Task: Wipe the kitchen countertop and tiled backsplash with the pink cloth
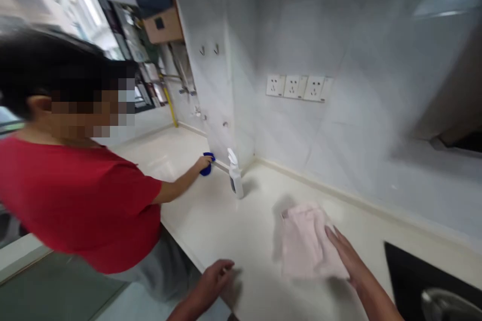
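My right hand (348, 256) lies flat with fingers stretched out on a pale pink cloth (307, 243) spread on the cream countertop (233, 220). At the counter's front edge my left hand (214, 278) rests with its fingers curled loosely, and nothing shows in it. A white spray bottle (235, 174) stands upright near the wall corner, well beyond both hands.
A person in a red shirt (75, 195) stands at the left, a hand pressing a blue cloth (207, 164) on the counter by the corner. Wall sockets (297, 88) sit on the tiled backsplash. A dark hob (425, 271) fills the lower right.
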`<control>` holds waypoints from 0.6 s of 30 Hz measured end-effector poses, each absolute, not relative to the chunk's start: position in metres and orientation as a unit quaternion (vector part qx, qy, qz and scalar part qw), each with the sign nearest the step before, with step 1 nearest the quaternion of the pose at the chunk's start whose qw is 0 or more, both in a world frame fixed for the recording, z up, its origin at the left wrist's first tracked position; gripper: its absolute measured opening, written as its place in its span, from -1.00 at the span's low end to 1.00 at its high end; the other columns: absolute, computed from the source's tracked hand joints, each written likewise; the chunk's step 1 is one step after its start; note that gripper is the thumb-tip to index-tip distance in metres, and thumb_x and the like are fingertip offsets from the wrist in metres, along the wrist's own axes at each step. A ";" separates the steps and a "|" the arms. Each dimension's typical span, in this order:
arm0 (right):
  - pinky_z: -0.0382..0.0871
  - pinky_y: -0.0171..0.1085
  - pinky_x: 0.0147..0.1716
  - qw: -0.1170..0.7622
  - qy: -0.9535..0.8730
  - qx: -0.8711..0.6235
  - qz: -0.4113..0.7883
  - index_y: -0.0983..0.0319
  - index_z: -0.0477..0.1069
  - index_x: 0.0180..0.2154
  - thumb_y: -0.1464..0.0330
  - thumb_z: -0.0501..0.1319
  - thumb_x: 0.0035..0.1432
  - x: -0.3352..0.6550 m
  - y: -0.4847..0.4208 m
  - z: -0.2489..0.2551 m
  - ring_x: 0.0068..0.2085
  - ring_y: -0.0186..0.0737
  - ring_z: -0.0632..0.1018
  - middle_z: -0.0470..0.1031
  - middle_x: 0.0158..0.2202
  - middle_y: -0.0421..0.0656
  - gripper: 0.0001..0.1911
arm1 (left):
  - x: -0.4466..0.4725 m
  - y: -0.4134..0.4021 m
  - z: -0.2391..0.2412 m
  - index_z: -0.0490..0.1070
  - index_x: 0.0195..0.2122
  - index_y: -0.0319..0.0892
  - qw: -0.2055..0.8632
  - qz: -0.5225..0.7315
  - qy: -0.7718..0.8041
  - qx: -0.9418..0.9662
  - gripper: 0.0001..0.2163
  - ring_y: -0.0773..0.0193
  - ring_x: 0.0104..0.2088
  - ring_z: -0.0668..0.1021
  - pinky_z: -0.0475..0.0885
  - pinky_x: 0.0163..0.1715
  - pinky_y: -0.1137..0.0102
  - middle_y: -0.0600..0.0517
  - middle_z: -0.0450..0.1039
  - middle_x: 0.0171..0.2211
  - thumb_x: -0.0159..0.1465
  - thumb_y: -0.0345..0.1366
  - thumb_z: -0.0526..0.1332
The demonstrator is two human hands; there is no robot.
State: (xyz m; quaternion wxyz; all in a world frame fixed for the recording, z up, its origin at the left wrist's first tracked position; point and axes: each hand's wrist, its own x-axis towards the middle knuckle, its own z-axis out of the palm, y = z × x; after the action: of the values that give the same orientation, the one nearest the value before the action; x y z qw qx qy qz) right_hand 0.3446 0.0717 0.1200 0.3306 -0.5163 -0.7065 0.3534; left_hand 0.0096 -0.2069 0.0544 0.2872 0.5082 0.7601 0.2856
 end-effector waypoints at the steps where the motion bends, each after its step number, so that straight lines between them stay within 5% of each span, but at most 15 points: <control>1: 0.57 -0.14 -0.15 0.316 -0.673 -0.525 0.414 0.17 0.50 0.15 -0.13 0.00 0.35 0.348 0.081 0.123 -0.02 -0.02 0.66 0.59 0.07 0.08 -0.34 | 0.003 -0.200 0.050 0.51 0.08 -0.03 0.300 0.286 0.751 0.514 -0.70 0.18 -0.10 0.64 0.58 -0.07 0.30 0.00 0.62 -0.03 0.37 -0.23 0.13; 3: 0.53 -0.08 -0.06 0.298 -0.631 -0.547 0.463 0.23 0.41 0.21 -0.13 0.05 0.28 0.356 0.097 0.123 0.01 0.03 0.63 0.56 0.10 0.13 -0.28 | -0.011 -0.189 0.043 0.50 0.09 -0.05 0.301 0.283 0.733 0.540 -0.67 0.17 -0.09 0.64 0.58 -0.06 0.29 -0.03 0.62 -0.02 0.37 -0.20 0.09; 7: 0.38 0.04 0.14 0.294 -0.655 -0.629 0.297 0.38 0.39 0.19 -0.05 0.00 0.26 0.361 0.102 0.099 0.10 0.11 0.53 0.49 0.12 0.23 -0.26 | -0.046 -0.166 0.028 0.52 0.08 -0.05 0.203 0.275 0.700 0.627 -0.67 0.11 0.01 0.61 0.55 0.05 0.19 -0.10 0.59 0.03 0.38 -0.17 0.09; 12: 0.17 0.19 0.25 0.153 -0.740 -0.635 0.159 0.16 0.36 0.30 0.01 -0.11 0.38 0.307 0.079 0.059 0.32 0.21 0.28 0.24 0.37 0.08 -0.35 | -0.096 -0.109 0.018 0.51 0.12 -0.07 0.054 0.195 0.761 0.617 -0.64 -0.09 0.24 0.44 0.42 0.17 -0.01 -0.18 0.44 0.23 0.36 -0.15 0.14; 15: -0.02 0.34 0.28 0.054 -0.740 -0.660 0.120 0.04 0.21 0.41 -0.06 -0.12 0.40 0.263 0.073 0.040 0.44 0.37 0.05 -0.03 0.51 0.01 -0.31 | -0.113 -0.072 0.022 0.42 0.24 -0.15 0.036 0.136 0.805 0.576 -0.57 -0.16 0.35 0.31 0.30 0.25 -0.08 -0.25 0.28 0.36 0.41 -0.14 0.10; 18: -0.21 0.43 0.30 0.031 -0.746 -0.662 0.070 0.08 0.17 0.43 -0.04 -0.08 0.41 0.232 0.062 0.024 0.47 0.48 -0.08 -0.07 0.52 0.07 -0.30 | -0.117 -0.052 0.023 0.32 0.34 -0.20 0.035 0.104 0.825 0.554 -0.50 -0.20 0.43 0.18 0.15 0.33 -0.11 -0.28 0.13 0.44 0.43 -0.11 0.06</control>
State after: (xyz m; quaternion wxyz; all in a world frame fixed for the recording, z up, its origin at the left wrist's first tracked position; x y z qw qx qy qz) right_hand 0.2324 0.0616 0.0235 0.0307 -0.6617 -0.7458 0.0700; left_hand -0.1168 -0.0522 0.0227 0.0351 0.5541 0.8252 0.1040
